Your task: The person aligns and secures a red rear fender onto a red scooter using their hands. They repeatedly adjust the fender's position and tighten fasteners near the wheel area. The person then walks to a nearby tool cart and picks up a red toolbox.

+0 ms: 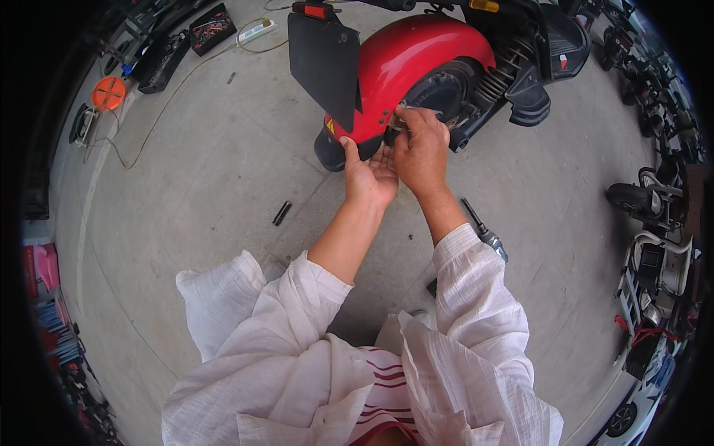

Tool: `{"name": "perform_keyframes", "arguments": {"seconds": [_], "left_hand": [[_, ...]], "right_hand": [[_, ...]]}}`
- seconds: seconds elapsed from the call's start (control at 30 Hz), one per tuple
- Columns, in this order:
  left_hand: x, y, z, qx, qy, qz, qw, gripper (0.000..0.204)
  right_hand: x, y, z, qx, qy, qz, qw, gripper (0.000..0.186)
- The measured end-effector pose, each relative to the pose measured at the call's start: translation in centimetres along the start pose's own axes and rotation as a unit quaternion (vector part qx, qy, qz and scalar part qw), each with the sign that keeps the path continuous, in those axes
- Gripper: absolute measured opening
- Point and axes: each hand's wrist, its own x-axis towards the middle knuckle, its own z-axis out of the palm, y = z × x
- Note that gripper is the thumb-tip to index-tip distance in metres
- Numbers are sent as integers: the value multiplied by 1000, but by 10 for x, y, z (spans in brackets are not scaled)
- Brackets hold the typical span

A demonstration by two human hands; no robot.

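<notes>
At the upper left of the frame, a black open box [217,43] holds a jumble of small pieces, some red, too small to name. Beside it lies a longer black box [152,87], its contents too dark to make out.

At the top centre is a two-wheeler's red fender [405,44], with a black mudguard [331,152] at its lower end. The left hand [372,175] is palm up, thumb against the fender's lower end and fingers beneath; whether it grips is unclear. The right hand [422,149] is curled at the fender's lower edge, fingertips partly hidden; what they pinch, if anything, cannot be told. It also covers part of the wheel area [439,93].

Right of centre, the right sleeve [480,297] hides part of a long-shafted tool [491,241]. The frame's top edge cuts off the vehicle; the dark rim crops the parked two-wheelers [645,201] at right.
</notes>
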Motion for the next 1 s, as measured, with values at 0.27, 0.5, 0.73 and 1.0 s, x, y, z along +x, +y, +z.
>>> {"name": "perform_keyframes", "arguments": {"seconds": [0.27, 0.5, 0.73, 1.0], "left_hand": [[-3, 1, 2, -2, -8, -3, 1000, 65], [-10, 2, 7, -9, 8, -16, 1000, 64], [-7, 0, 4, 6, -24, 1, 1000, 67], [-7, 1, 3, -7, -27, -12, 1000, 67]], "right_hand": [[-1, -1, 0, -3, -1, 2, 1000, 36], [-1, -2, -1, 2, -1, 4, 1000, 36], [0, -4, -2, 8, 2, 9, 1000, 35], [0, -4, -2, 4, 4, 7, 1000, 35]]}}
